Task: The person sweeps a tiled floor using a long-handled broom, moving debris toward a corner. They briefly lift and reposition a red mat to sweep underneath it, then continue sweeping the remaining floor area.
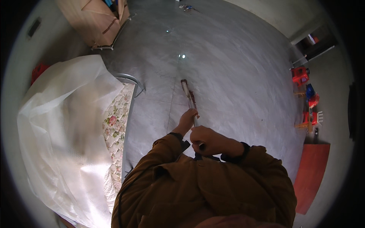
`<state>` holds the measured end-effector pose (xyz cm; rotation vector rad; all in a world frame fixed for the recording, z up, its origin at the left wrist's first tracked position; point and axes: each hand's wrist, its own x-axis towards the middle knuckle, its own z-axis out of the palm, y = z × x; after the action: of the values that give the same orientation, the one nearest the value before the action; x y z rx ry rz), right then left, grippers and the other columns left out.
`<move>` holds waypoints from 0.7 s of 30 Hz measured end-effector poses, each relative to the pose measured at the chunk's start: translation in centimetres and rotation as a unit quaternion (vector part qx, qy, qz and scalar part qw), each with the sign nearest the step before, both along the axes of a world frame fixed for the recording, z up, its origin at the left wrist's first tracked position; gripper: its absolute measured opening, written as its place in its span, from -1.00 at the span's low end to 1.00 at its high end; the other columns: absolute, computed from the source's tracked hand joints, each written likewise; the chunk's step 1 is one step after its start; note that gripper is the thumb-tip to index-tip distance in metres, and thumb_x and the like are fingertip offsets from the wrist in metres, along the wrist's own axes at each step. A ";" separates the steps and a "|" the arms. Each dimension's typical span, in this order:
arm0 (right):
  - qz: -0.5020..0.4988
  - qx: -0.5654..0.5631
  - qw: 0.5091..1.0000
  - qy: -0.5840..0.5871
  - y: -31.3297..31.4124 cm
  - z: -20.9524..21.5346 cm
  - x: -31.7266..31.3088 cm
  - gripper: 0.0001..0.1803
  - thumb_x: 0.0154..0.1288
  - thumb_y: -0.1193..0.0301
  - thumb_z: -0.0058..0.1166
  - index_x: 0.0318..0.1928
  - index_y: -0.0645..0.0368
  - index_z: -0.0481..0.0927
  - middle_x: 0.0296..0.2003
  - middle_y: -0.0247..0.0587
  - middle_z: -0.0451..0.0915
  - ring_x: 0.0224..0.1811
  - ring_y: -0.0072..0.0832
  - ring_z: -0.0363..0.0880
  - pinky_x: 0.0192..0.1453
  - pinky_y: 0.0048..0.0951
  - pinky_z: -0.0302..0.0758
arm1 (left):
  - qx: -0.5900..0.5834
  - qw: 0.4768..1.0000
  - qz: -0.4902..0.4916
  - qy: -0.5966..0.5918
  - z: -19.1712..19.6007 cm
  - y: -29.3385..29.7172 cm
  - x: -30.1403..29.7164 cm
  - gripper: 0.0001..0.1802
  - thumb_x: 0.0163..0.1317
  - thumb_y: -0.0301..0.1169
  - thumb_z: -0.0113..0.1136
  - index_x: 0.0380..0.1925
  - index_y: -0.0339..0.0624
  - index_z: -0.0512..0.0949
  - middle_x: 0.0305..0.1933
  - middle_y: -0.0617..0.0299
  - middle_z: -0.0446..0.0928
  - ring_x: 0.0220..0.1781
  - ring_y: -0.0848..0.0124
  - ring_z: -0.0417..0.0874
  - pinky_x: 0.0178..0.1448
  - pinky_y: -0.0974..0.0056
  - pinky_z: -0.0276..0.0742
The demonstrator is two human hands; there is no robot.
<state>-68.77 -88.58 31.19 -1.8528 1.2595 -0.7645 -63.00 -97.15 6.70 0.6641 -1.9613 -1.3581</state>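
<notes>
I hold a long-handled mop [185,86] whose narrow head, edged with reddish-brown fringe, rests on the grey floor ahead of me. It may be a broom; the head is too small to tell for sure. My left hand [188,119] is closed around the pale handle, farther down the shaft. Nearer my body, my right hand [208,141] is wrapped around the upper part of the handle, and the dark round handle end shows beside its fingers. Dark bands circle both wrists.
At the left stands a bed with a floral mattress [116,121], partly under a translucent plastic sheet [62,125]. A tan-covered piece of furniture [95,22] is at the far left. Red stools [300,76] and a reddish-brown board [312,176] line the right wall. Small clutter [186,7] lies far ahead.
</notes>
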 end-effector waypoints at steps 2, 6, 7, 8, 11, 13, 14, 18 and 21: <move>-0.008 0.004 0.999 -0.038 1.8 2.4 -2.3 -0.82 -0.06 0.62 0.05 -0.56 0.17 0.31 -0.58 -0.21 0.31 -0.46 -0.22 0.37 0.08 -0.14 0.43 | -0.035 0.998 -0.021 -0.057 2.8 0.7 -1.3 -0.93 0.05 -0.53 0.09 -0.43 -0.20 0.43 -0.36 0.06 0.47 -0.28 0.07 0.53 -0.22 0.12 0.44; -0.043 0.029 0.991 -0.124 5.9 5.1 -7.0 -0.82 -0.03 0.62 0.04 -0.61 0.18 0.32 -0.61 -0.27 0.35 -0.48 -0.34 0.37 0.07 -0.23 0.42 | -0.142 0.981 -0.068 -0.113 4.9 2.3 -2.2 -0.83 -0.06 -0.44 0.22 -0.46 -0.11 0.42 -0.38 0.14 0.44 -0.29 0.07 0.49 -0.24 0.09 0.42; -0.052 0.054 0.988 -0.136 6.7 4.9 -8.2 -0.81 -0.02 0.62 0.04 -0.62 0.18 0.32 -0.61 -0.28 0.35 -0.49 -0.36 0.36 0.06 -0.25 0.42 | -0.150 0.975 -0.096 -0.135 4.6 2.6 -2.0 -0.82 -0.08 -0.42 0.24 -0.48 -0.10 0.42 -0.40 0.14 0.42 -0.29 0.09 0.48 -0.25 0.09 0.40; -0.053 0.050 0.982 -0.176 7.2 4.2 -9.3 -0.82 -0.02 0.62 0.03 -0.62 0.18 0.32 -0.61 -0.29 0.36 -0.50 -0.38 0.36 0.06 -0.27 0.42 | -0.152 0.965 -0.123 -0.176 3.9 2.7 -1.8 -0.81 -0.08 -0.40 0.24 -0.47 -0.11 0.42 -0.41 0.12 0.42 -0.30 0.08 0.49 -0.26 0.08 0.40; -0.053 0.033 0.961 -0.268 7.0 0.3 -12.8 -0.85 0.02 0.60 0.01 -0.60 0.21 0.35 -0.61 -0.34 0.36 -0.53 -0.49 0.32 0.07 -0.30 0.39 | -0.184 0.952 -0.123 -0.213 0.7 3.4 -1.9 -0.79 -0.13 -0.37 0.31 -0.56 -0.13 0.44 -0.52 0.11 0.43 -0.39 0.08 0.49 -0.34 0.08 0.36; -0.083 0.128 0.960 -0.235 6.8 -2.3 -15.0 -0.87 0.02 0.56 0.06 -0.59 0.22 0.39 -0.60 -0.38 0.37 -0.53 -0.65 0.29 -0.33 -0.51 0.35 | -0.143 0.941 -0.147 -0.269 -1.9 3.6 -2.3 -0.78 -0.11 -0.34 0.31 -0.57 -0.14 0.44 -0.55 0.07 0.44 -0.38 0.07 0.50 -0.33 0.08 0.38; -0.071 0.108 0.954 -0.269 6.3 -3.3 -15.9 -0.88 0.01 0.55 0.06 -0.58 0.22 0.40 -0.60 -0.39 0.36 -0.53 -0.69 0.27 -0.46 -0.56 0.23 | -0.098 0.937 -0.185 -0.280 -3.1 3.5 -2.7 -0.78 -0.12 -0.31 0.27 -0.56 -0.19 0.47 -0.50 0.01 0.47 -0.38 0.00 0.49 -0.32 0.02 0.39; -0.057 0.111 0.948 -0.292 6.1 -4.6 -21.1 -0.87 -0.02 0.57 -0.02 -0.61 0.21 0.33 -0.66 -0.41 0.28 -0.58 -0.63 0.20 -0.47 -0.53 0.20 | 0.029 0.947 -0.196 -0.253 -7.4 5.4 -8.2 -0.79 -0.14 -0.33 0.31 -0.58 -0.20 0.50 -0.46 0.05 0.52 -0.36 0.04 0.52 -0.32 0.07 0.38; -0.035 0.082 0.963 -0.253 7.2 -3.9 -26.6 -0.85 -0.04 0.58 -0.03 -0.63 0.21 0.29 -0.69 -0.33 0.25 -0.60 -0.55 0.19 -0.48 -0.48 0.19 | 0.105 0.954 -0.164 -0.229 -8.7 6.2 -15.6 -0.81 -0.12 -0.35 0.29 -0.57 -0.19 0.50 -0.46 0.05 0.51 -0.36 0.04 0.52 -0.32 0.08 0.38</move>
<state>-95.40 -81.39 27.28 -1.3671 1.0210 -1.0572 -78.59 -90.98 -2.03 0.8391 -2.3942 -1.7547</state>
